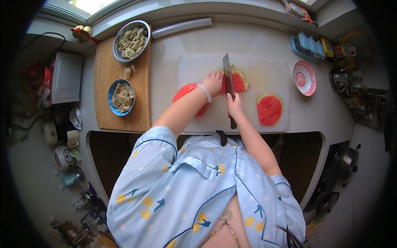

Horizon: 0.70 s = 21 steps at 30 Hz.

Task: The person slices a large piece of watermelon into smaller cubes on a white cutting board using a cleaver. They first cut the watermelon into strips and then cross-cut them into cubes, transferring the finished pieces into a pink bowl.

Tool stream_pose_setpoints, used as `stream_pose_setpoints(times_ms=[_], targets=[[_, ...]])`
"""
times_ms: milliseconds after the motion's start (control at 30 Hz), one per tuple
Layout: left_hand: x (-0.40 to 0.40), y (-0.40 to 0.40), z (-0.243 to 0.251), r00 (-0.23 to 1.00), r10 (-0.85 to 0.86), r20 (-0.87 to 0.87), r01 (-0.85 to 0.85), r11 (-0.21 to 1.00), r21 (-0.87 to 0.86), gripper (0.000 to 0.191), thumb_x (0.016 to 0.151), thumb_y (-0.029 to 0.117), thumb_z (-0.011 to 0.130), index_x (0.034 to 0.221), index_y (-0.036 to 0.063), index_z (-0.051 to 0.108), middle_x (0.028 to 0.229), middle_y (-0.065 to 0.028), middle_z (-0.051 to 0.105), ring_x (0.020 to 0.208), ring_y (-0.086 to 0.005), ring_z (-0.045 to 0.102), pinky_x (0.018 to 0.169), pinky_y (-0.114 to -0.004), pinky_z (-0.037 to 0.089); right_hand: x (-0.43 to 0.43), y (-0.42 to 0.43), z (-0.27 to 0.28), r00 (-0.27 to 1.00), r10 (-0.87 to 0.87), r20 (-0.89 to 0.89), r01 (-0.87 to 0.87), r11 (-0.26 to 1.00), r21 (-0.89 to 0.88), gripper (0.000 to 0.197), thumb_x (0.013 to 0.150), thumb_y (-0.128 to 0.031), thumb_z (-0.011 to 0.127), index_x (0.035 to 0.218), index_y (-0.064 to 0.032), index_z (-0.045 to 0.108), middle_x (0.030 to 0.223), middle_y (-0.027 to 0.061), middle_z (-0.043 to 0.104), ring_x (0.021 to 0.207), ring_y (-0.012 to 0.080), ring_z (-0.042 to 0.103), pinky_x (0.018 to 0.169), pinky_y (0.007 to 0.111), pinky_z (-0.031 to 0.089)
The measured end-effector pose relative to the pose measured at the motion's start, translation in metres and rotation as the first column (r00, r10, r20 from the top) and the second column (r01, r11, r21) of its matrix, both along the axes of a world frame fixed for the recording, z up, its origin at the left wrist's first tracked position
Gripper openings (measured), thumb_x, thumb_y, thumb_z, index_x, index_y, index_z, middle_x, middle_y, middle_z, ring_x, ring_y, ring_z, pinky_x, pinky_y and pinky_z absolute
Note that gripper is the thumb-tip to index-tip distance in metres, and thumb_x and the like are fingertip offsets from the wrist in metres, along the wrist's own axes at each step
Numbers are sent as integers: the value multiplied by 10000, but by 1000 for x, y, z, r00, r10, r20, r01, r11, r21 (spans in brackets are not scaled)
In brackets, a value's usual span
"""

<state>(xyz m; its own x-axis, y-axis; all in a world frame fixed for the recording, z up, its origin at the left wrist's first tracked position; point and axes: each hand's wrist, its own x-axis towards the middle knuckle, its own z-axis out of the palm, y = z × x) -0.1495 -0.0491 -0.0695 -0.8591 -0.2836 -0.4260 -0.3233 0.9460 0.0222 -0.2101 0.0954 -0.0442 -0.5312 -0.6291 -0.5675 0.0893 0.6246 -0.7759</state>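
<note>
My right hand (235, 108) is closed around the dark handle of a cleaver (228, 71), its blade pointing away from me. The blade stands on edge at a slab of watermelon (239, 81), whose right part is scored into small cubes. Pressed on the slab's left part is my left hand (213, 83), fingers close beside the blade. Under my left forearm lies a larger watermelon chunk (186, 90), partly hidden. A flat watermelon slice (270, 109) rests at the right of the white cutting board (198, 66).
On a wooden board (102, 93) at left stand a metal bowl (130, 42) and a blue bowl (121, 97) of dumplings, with garlic (127, 72) between them. A plastic-wrap roll (183, 28) lies behind. At right are a pink-rimmed dish (305, 78), blue-lidded containers (308, 46) and a pot (347, 161).
</note>
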Motion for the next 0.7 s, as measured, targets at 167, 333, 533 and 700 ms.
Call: stream_pose_setpoints(times_ms=[167, 333, 533, 700], targets=[[3, -6, -10, 998, 26, -56, -23, 998, 63, 820, 741, 409, 617, 1322, -37, 247, 1389, -184, 237, 1255, -286, 304, 990, -385, 303, -2, 4, -9, 997, -13, -72, 9, 999, -46, 418, 886, -384, 451, 1078, -15, 411, 465, 24, 386, 325, 144, 415, 313, 288, 350], [-3, -21, 3, 996, 87, -1, -84, 961, 264, 796, 743, 370, 624, 1319, -32, 250, 1373, -196, 257, 1240, -317, 316, 1000, -366, 304, 6, 12, -31, 971, -29, -237, 4, 994, -107, 352, 889, -373, 450, 936, -25, 440, 462, 20, 383, 319, 144, 401, 310, 291, 339], [-1, -22, 10, 995, 98, -12, -89, 945, 314, 768, 746, 340, 626, 1301, -49, 265, 1362, -205, 271, 1238, -325, 319, 1004, -358, 305, 2, 12, -2, 1000, -28, -2, 28, 996, -81, 315, 893, -365, 448, 859, -56, 399, 465, 11, 377, 307, 125, 378, 294, 276, 325], [3, -21, 8, 997, 78, -26, -67, 951, 301, 726, 751, 313, 621, 1286, -52, 293, 1352, -207, 288, 1231, -324, 329, 1000, -352, 310, 6, 14, 10, 997, -30, 64, 35, 996, -78, 312, 893, -369, 448, 875, -62, 399, 471, 8, 374, 304, 113, 370, 282, 268, 315]])
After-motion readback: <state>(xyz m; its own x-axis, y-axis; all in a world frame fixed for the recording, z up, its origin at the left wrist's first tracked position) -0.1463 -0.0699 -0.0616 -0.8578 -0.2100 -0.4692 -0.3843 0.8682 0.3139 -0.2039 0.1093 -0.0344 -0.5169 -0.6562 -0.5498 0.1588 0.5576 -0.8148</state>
